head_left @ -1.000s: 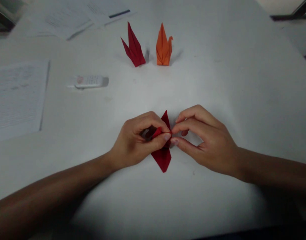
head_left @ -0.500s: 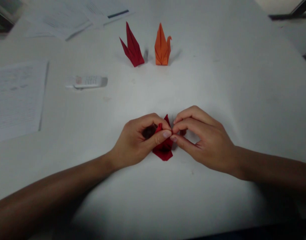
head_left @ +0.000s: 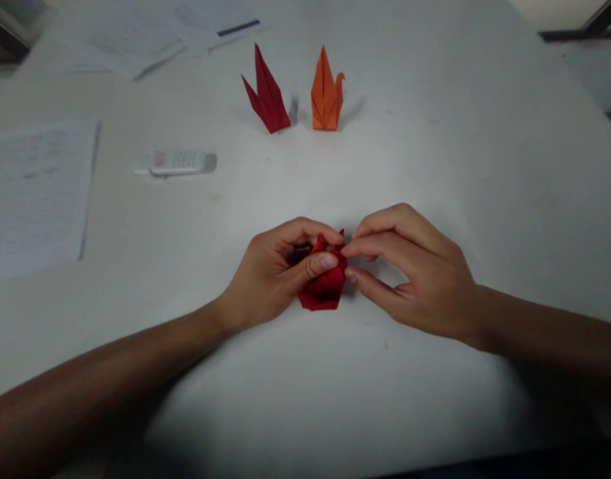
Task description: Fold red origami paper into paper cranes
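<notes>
The white desk [head_left: 485,146] carries all items. Loose printed papers [head_left: 130,36] lie toward its far left corner; a printed sheet [head_left: 36,199] lies toward its left edge. Right hand [head_left: 425,273]: thumb and index tips slightly parted at the right side of the red folded paper [head_left: 323,291]; grip cannot be determined. Left hand [head_left: 273,279]: thumb and index finger pinch this paper, located between both hands toward the near edge. Beyond, farther from that edge, stand a red crane [head_left: 269,100] and an orange crane [head_left: 325,100]. A white tube [head_left: 180,162] lies left of them.
</notes>
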`<state>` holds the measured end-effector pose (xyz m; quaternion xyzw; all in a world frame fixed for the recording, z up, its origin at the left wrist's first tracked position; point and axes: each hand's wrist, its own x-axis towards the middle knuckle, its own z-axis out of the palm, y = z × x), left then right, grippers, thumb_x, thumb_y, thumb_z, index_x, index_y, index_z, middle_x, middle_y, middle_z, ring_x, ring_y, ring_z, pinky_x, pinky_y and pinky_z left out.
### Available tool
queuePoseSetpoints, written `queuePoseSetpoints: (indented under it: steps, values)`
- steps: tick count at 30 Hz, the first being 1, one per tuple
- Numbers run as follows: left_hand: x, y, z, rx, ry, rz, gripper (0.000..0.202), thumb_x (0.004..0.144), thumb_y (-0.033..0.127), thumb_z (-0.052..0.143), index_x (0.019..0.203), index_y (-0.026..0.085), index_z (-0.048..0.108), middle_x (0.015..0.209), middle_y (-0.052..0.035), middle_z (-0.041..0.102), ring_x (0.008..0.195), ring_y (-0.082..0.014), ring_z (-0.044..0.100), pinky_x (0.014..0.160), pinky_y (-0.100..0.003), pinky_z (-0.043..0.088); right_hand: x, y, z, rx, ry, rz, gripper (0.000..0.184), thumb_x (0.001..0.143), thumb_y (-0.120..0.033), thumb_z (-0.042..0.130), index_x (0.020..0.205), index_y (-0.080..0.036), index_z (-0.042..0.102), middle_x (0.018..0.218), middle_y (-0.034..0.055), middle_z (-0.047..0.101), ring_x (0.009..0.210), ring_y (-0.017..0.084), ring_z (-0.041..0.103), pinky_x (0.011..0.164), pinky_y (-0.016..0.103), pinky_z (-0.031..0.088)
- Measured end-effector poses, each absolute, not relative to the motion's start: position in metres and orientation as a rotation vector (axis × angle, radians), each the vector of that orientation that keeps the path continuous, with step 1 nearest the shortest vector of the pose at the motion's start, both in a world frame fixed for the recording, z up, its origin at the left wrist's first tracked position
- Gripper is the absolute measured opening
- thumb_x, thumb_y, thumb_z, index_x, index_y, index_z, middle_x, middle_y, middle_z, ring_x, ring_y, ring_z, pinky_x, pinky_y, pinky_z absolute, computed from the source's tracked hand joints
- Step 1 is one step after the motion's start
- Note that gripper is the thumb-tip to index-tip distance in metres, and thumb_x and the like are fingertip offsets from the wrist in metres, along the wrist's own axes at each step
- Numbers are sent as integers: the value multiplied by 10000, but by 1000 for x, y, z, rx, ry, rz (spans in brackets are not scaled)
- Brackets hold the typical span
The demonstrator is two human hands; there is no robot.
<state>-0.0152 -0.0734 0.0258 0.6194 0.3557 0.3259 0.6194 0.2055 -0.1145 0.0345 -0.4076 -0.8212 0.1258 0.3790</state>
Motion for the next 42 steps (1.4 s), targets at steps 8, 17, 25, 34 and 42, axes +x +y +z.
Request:
queuePoseSetpoints:
  steps: [8,17,25,34,42]
  values:
    - [-14,-73,22,1440,801,793,257,848,308,831,988,173,664,794,-7,724,661,-133,708,607,-217,603,208,-116,34,-1017,-2188,139,176,920,-199,695,1085,-257,711,1090,71,738,924,245,708,824,433,573]
    - [-15,-71,22,1433,809,778,240,831,314,846,925,183,667,778,1,706,630,-116,653,558,-216,554,209,-114,33,-987,-2196,113,158,929,-181,699,1076,-236,712,1056,63,745,895,224,705,817,409,556]
    - [-14,-70,20,1499,827,824,265,847,361,830,918,187,644,794,8,705,650,-114,662,591,-215,550,206,-115,28,-1062,-2144,188,127,940,-153,666,1019,-249,693,1036,58,750,892,221,697,823,424,538]
    - [-15,-71,19,1533,847,767,281,828,358,847,962,191,665,762,16,664,618,-102,613,563,-213,521,201,-115,30,-1105,-2176,113,96,923,-126,614,912,-221,606,927,50,717,834,214,678,782,413,485]
    - [-15,-75,19,1613,818,806,225,865,292,812,993,195,655,796,16,671,637,-96,603,594,-215,527,203,-111,34,-1115,-2199,98,119,872,-101,587,875,-217,560,909,74,668,838,236,642,773,406,505]
